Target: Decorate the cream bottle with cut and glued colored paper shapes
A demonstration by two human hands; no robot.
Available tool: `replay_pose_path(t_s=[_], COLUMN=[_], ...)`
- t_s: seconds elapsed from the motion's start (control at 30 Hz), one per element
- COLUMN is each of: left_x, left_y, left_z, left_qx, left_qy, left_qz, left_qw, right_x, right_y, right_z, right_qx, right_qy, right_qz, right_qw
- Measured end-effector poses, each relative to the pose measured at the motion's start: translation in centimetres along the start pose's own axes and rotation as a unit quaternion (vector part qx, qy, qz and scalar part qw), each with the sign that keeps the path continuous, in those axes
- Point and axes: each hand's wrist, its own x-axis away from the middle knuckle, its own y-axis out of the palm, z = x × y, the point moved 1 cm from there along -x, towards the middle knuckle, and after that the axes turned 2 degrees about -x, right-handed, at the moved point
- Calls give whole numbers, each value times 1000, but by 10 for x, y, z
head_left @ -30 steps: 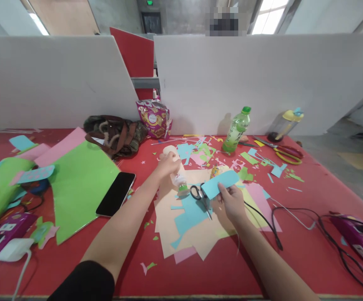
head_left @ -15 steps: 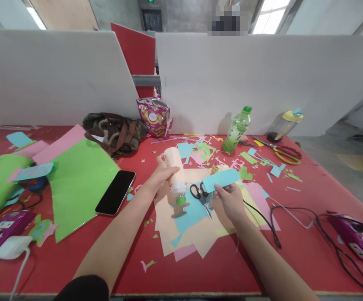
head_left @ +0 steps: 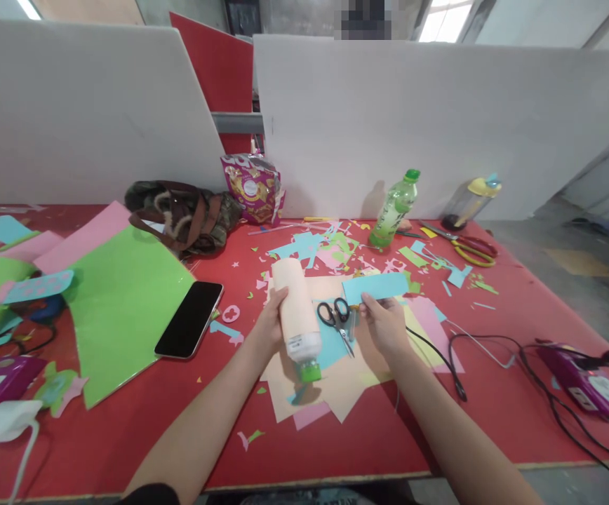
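Note:
My left hand (head_left: 269,322) grips a cream glue bottle (head_left: 295,313) with its green cap (head_left: 309,371) pointing down toward me, held above the paper pile. My right hand (head_left: 386,324) pinches a light blue paper strip (head_left: 375,287) by its lower edge and holds it up flat. Black-handled scissors (head_left: 337,319) lie between the two hands on a blue cut-out that rests on beige and yellow sheets (head_left: 336,382).
A black phone (head_left: 189,329) lies on a green sheet (head_left: 120,301) to the left. A bag (head_left: 183,216), a snack packet (head_left: 250,186), a green bottle (head_left: 393,210), a second bottle (head_left: 467,203) and red-yellow scissors (head_left: 467,248) sit at the back. Black cables (head_left: 494,358) and purple power strips (head_left: 583,382) lie right.
My left hand has drawn the glue bottle toward me and tipped it, cap now low and near. The right hand has shifted slightly with the blue strip. The camera has tilted down.

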Motion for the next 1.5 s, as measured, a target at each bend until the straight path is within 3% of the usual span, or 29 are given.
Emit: replay_pose_path(t_s=[0.17, 0.33, 0.63, 1.1, 1.5], left_x=[-2, -4, 9, 9, 14], left_y=[-4, 0, 6, 5, 14], left_z=[-4, -11, -15, -18, -19], left_qx=[49, 56, -58, -108, -112], left_qy=[-41, 17, 95, 70, 59], left_qz=[2, 11, -61, -54, -49], left_qw=[998, 998, 992, 990, 991], right_x=[0, 3, 5, 15, 13], right_y=[9, 16, 14, 22, 21], right_z=[2, 9, 17, 19, 23], right_qx=[-16, -9, 13, 36, 39], right_qy=[-4, 5, 22, 25, 25], right_qz=[3, 9, 31, -11, 2], right_qw=[1000, 1000, 999, 999, 999])
